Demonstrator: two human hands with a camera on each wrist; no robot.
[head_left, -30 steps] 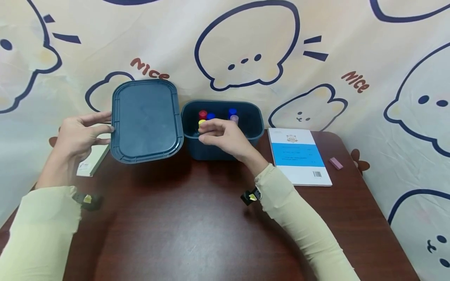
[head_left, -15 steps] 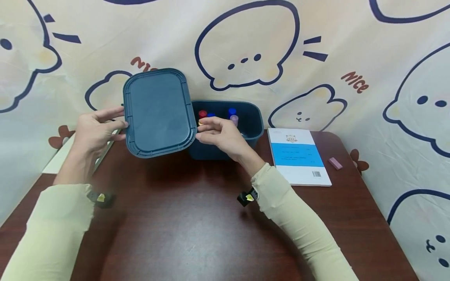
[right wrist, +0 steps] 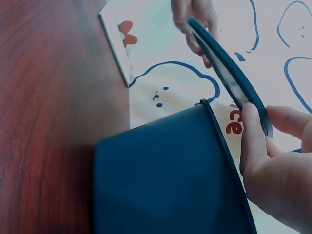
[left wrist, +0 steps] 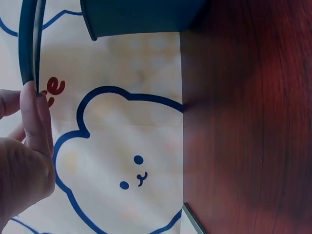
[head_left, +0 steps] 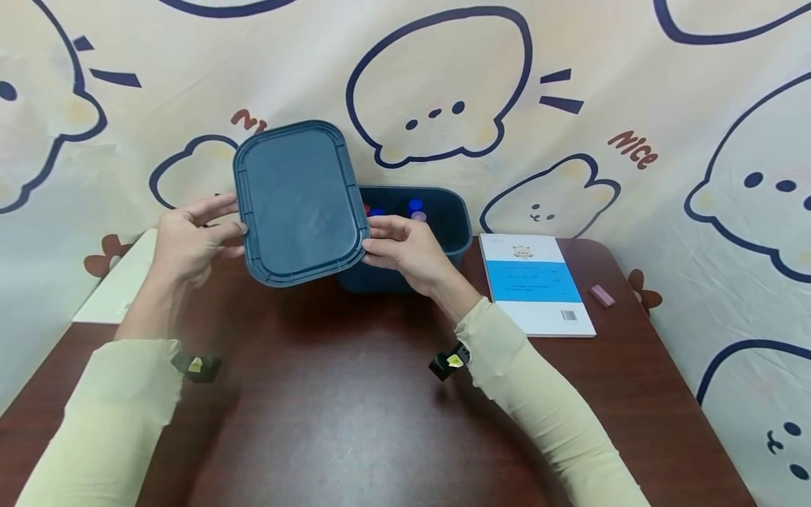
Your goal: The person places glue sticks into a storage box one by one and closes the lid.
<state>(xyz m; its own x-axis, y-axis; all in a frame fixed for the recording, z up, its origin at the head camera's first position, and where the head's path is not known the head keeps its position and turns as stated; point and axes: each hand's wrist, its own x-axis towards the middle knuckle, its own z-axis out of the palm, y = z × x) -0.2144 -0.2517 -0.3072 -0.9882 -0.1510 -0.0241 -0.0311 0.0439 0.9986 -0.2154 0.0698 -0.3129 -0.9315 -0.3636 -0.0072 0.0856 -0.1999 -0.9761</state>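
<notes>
A dark blue rectangular lid (head_left: 300,201) is held up at a tilt, its broad face toward the head camera. My left hand (head_left: 193,236) pinches its left edge. At the opposite edge my right hand (head_left: 408,252) pinches the rim between thumb and fingers, as the right wrist view also shows. Behind the lid stands a matching dark blue storage box (head_left: 453,222), its top uncovered. Inside are several small items, among them one with a blue cap (head_left: 415,205) and one with a pale purple cap (head_left: 419,216). The lid hides the box's left part.
A white and blue book (head_left: 535,285) lies right of the box, with a small pink block (head_left: 602,296) beyond it. A pale flat box or book (head_left: 123,282) sits at the left behind my left forearm. A patterned curtain (head_left: 437,63) closes off the table's back.
My left hand has brought the lid up and to the right, over the box's left part in view. My right hand has taken hold of the lid's right edge.
</notes>
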